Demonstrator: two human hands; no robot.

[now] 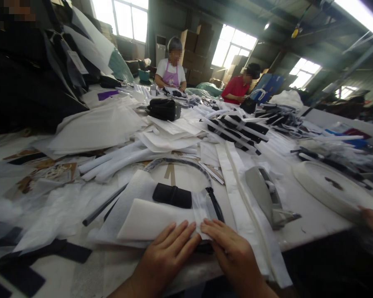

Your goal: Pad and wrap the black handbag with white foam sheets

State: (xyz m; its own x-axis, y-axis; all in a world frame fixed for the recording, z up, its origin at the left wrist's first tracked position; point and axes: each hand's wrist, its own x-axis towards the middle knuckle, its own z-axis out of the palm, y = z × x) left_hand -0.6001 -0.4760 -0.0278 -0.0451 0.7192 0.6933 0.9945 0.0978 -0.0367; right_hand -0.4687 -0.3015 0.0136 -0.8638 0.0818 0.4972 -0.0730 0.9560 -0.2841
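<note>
on my feed i have both hands open, fingers extended and held close together: the left hand [169, 253] lies palm down on the white foam sheet [155, 219], the right hand [234, 248] touches its right end, and neither is closed around anything. i see the wrists angled inward from the bottom edge, fingertips nearly meeting. the sheet lies on the table [298, 215], just below the black wallet-like pouch [171, 195] and the wrapped handle [189, 161].
</note>
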